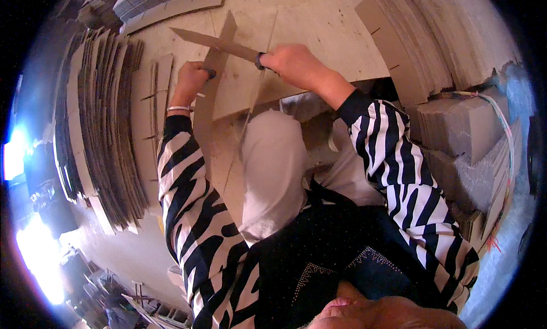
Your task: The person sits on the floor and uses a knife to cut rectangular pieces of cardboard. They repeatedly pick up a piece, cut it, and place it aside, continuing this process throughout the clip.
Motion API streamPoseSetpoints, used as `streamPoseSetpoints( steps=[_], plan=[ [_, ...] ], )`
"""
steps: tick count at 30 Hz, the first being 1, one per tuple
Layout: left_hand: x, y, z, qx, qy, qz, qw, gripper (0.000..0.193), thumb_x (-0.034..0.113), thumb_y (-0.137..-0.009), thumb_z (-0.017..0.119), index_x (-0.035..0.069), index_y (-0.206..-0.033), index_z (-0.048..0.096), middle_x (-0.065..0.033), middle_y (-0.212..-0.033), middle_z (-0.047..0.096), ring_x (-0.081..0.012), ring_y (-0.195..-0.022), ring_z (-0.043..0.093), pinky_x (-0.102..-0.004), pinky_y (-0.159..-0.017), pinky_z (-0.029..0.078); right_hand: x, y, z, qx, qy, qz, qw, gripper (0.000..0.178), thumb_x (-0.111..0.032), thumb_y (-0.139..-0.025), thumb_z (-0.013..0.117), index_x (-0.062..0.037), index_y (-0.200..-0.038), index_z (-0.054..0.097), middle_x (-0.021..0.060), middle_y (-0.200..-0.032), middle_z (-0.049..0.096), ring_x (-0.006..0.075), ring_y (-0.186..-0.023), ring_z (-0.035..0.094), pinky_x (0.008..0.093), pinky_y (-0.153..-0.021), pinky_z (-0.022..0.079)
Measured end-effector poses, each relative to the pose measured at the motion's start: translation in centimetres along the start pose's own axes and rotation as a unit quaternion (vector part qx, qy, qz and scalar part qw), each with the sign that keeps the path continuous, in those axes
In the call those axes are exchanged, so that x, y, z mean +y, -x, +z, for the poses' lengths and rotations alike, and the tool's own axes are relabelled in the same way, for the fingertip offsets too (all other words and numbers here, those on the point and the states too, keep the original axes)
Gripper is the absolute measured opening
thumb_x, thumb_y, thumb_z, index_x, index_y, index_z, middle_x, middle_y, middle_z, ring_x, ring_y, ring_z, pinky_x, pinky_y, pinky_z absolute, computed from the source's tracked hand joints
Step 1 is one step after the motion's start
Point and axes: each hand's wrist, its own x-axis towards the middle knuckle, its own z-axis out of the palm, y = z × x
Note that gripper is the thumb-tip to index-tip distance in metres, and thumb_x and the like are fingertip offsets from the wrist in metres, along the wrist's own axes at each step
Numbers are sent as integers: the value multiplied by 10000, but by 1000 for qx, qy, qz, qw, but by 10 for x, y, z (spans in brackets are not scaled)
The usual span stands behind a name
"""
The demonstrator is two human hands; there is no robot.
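Above the work table (319, 21), my left hand (191, 83) grips a long brown cardboard strip (208, 95) that slants away from me. A second cardboard strip (196, 37) is pinched at its right end by my right hand (296, 66). The two strips cross in front of my hands; whether they are slotted together or only overlap, I cannot tell. Something dark covers a fingertip or thumb tip on each hand. More slit cardboard strips (154, 101) stand just left of my left hand.
A tall row of cardboard strips (105, 124) is stacked at the left. Other stacks of slit cardboard (393, 50) stand at the right, with grey bundles (444, 127) below and a bent cable (501, 115). One more pile (176, 10) lies at the far left.
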Motion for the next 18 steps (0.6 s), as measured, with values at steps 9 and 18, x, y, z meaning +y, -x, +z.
streamPoseSetpoints(
  steps=[9, 18],
  plan=[
    [4, 2, -25, -14, -37, 48, 998, 251, 96, -734, 556, 8, -916, 705, -137, -686, 646, -223, -637, 623, -349, -622, 489, -3, -1, -1, -123, 5, 54, 991, 189, -39, -798, 555, -127, -964, 574, 113, -760, 624, 345, -750, 624, 457, -606, 471],
    [6, -11, -18, 1, -149, 33, 988, 255, 145, -694, 625, 46, -911, 715, -240, -838, 652, -390, -810, 640, -419, -726, 509, -12, -9, -9, -184, 22, 79, 980, 179, -34, -787, 560, -124, -942, 558, 119, -774, 627, 358, -757, 624, 465, -610, 473]
  ],
)
